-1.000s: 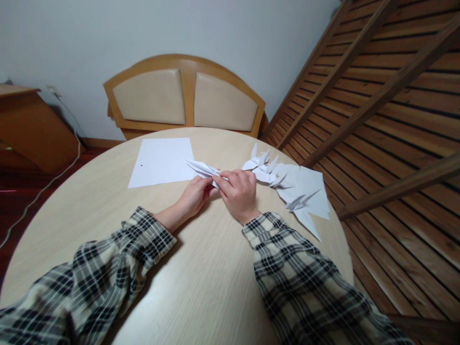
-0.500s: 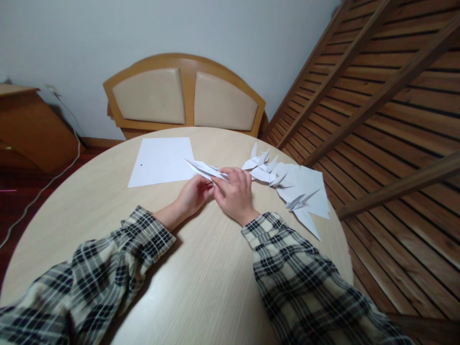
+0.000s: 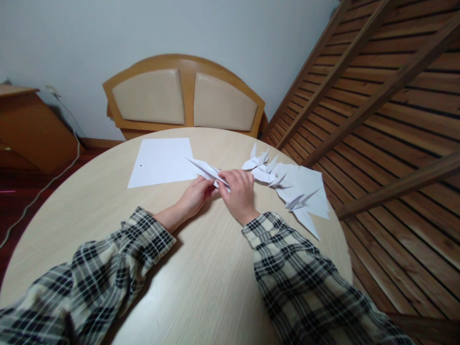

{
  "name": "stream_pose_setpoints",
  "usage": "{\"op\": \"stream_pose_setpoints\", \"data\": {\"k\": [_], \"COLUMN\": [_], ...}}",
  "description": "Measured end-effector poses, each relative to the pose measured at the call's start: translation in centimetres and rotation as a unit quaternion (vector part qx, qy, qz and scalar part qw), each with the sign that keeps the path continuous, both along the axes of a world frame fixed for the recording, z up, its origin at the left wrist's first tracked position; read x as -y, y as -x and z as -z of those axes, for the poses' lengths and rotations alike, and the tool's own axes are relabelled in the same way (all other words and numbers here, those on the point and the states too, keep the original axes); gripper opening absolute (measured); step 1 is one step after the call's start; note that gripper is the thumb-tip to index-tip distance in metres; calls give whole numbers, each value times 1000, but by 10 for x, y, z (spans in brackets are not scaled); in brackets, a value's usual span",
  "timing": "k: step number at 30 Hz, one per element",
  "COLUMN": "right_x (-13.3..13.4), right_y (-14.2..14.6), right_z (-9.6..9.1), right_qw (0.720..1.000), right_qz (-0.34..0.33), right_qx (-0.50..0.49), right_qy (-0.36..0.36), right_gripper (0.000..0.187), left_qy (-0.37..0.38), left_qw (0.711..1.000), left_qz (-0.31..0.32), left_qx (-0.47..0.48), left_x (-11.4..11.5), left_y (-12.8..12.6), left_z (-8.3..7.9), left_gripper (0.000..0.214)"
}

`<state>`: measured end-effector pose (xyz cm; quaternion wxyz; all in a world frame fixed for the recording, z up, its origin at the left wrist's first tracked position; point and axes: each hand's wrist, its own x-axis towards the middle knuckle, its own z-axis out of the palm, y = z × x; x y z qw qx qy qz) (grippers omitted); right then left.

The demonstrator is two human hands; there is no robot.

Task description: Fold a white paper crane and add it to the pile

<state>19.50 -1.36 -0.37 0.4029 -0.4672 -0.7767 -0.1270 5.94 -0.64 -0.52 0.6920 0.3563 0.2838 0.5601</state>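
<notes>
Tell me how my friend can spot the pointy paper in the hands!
Find the round, pale table. Toward its far side, the left hand and right hand are between a flat white sheet and some folded paper shapes. The pointed folded paper there is the only paper being held.

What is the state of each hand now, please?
Left hand: closed, holding the folded paper from below.
Right hand: closed, fingers gripping the same folded paper near its right end.
</notes>
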Motion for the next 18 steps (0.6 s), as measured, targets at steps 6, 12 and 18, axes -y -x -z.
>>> {"op": "stream_pose_setpoints", "data": {"k": [6,12,18], "right_x": [1,0,-1], "right_y": [1,1,2], "right_z": [-2,-3,-2], "right_qw": [999,999,997], "right_qz": [20,5,12], "right_qx": [-27,-52,-79], "right_qy": [-25,-9,5], "right_gripper": [12,13,12], "left_qy": [-10,-8,-16], "left_qw": [1000,1000,1000], "left_qz": [2,-18,-11], "left_qx": [7,-3,-10], "left_x": [0,-1,0], "left_y": [0,0,0], "left_z": [2,2,-1], "left_gripper": [9,8,11]}}
